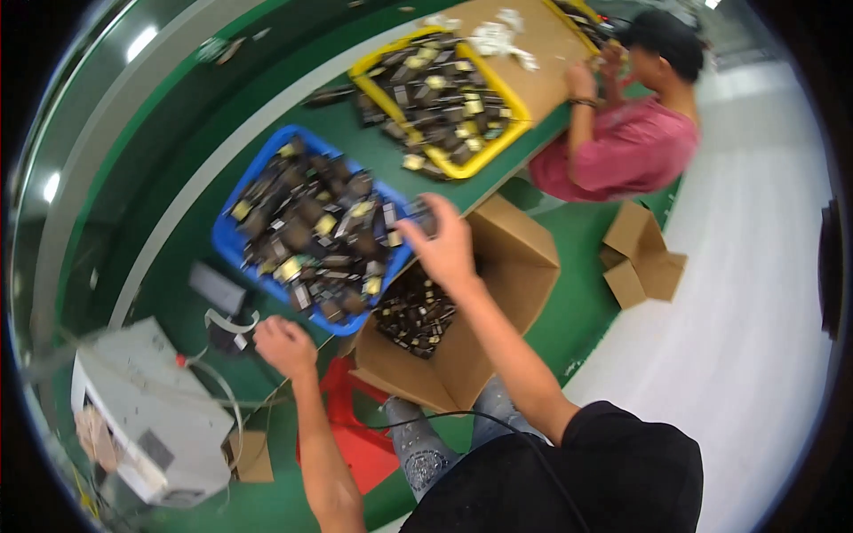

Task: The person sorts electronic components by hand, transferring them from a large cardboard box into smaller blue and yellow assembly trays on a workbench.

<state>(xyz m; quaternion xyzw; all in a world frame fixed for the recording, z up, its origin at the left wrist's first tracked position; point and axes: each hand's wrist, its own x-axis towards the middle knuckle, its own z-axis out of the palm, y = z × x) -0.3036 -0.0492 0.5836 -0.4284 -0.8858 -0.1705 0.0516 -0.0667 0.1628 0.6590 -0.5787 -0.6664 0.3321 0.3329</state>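
Note:
My right hand (442, 249) is over the right edge of a blue basket (233, 258), its fingers closed round a small dark block-like part (421, 216). Many dark brown and black parts (298, 233), some with pale yellow patches, fill the basket. Lower left, at the bench edge, is my left hand (286, 346) with its fingers curled; whatever they may hold is hidden. Just beside it lie a black object (229, 339) and a curved white strip (233, 323). Below my right forearm stands an open cardboard box (508, 258) with similar dark parts (416, 313) at its bottom.
A yellow basket (498, 153) of similar parts stands farther along the green bench. Beyond it a co-worker in a red shirt (622, 160) handles something. A grey machine (147, 400) with cables sits left, near a red stool (351, 444). An open carton (641, 258) lies on the floor.

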